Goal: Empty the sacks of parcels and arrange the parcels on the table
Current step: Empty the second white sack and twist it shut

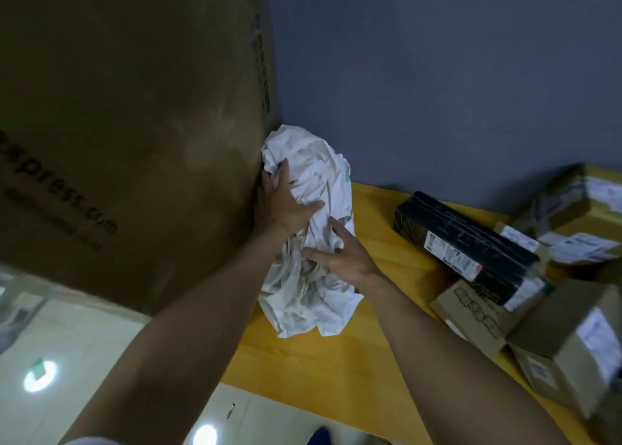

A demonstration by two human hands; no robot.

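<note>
We noted sack (pixel 311 296) limp and crumpled, apparently emptied, at counter (pixel 319 360) far corner against big carton (pixel 134 108). Left hand (pixel 286 205), right hand (pixel 340 256) pressed on it, fingers spread, gripping nothing. Parcels (pixel 471 242) heaped loosely at right; arranging judged unfinished.

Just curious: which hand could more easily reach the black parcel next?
Probably the right hand: on the white sack it lies nearer the black parcel; the left hand is against the big carton.
</note>
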